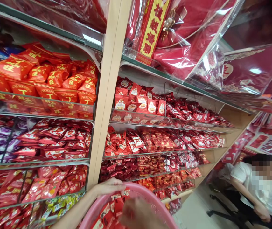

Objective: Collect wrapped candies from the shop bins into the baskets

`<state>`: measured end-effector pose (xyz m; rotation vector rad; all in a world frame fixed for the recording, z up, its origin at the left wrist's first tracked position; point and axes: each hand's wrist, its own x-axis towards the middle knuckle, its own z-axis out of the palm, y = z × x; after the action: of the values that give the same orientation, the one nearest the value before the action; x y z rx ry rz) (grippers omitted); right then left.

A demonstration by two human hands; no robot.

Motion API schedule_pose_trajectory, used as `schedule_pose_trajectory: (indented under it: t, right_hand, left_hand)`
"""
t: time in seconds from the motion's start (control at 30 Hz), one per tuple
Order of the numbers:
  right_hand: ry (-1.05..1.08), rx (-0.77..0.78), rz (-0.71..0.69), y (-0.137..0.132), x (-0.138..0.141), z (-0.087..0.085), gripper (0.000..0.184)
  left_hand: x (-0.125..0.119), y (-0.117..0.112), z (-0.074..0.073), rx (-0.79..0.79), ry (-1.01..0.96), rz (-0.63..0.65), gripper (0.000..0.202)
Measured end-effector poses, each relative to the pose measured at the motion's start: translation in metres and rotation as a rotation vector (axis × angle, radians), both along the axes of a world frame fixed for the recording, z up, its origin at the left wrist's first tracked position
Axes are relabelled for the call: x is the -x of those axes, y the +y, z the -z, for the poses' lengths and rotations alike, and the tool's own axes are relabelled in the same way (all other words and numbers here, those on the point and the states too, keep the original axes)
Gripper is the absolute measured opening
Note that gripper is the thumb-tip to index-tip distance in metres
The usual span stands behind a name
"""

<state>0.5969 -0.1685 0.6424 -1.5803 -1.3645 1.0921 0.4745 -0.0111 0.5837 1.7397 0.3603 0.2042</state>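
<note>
Head | red packets (106,213) just beside right fingers (127,208) | left fingers (117,184) on basket (159,203)

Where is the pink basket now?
In the head view, the pink plastic basket is at bottom centre, in front of the shelves; the left hand touches its rim, the right hand is over its red packets.

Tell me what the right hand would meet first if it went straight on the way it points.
Most likely the red packets in the pink basket: the right hand is over the basket, seemingly pointing toward them, though blur leaves direction and depth unclear.
</note>
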Motion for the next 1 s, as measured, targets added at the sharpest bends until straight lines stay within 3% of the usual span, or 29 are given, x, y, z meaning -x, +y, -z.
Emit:
schedule_pose_trajectory:
  t: [0.07,0.17,0.27,0.33,0.43,0.63,0.8,0.9,1.0]
  right_hand:
    - [-0.112,-0.089,0.008,0.038,-0.006,-0.043,0.019]
    - [-0.832,-0.446,0.131,0.098,-0.007,-0.106,0.024]
    - [-1.239,-0.461,0.325,0.148,-0.005,-0.138,0.026]
    - [-1.32,-0.371,0.352,0.171,-0.005,-0.14,0.027]
    - [-1.311,-0.315,0.35,0.192,-0.006,-0.128,0.026]
    - [-1.266,-0.334,0.4,0.198,-0.007,-0.119,0.027]
    - [-0.985,-0.528,0.456,0.172,-0.01,-0.117,0.023]
    - [-0.75,-0.725,0.373,0.141,-0.012,-0.111,0.022]
    - [-0.526,-0.822,0.316,0.105,-0.014,-0.103,0.02]
  left_hand:
    - [0.002,0.002,0.003,0.011,-0.003,-0.005,0.044]
    - [0.005,0.007,0.007,0.008,0.01,-0.015,0.044]
    - [0.007,0.01,0.01,-0.001,0.022,-0.039,0.045]
    - [0.007,0.012,0.011,0.015,0.023,-0.039,0.044]
    - [0.006,0.013,0.013,0.036,0.019,-0.038,0.042]
    - [0.006,0.013,0.014,0.028,0.02,-0.035,0.041]
    - [0.008,0.011,0.01,0.022,0.035,-0.046,0.044]
    - [0.009,0.009,0.007,0.034,0.059,-0.046,0.043]
    - [0.01,0.007,0.003,0.025,0.045,-0.047,0.042]
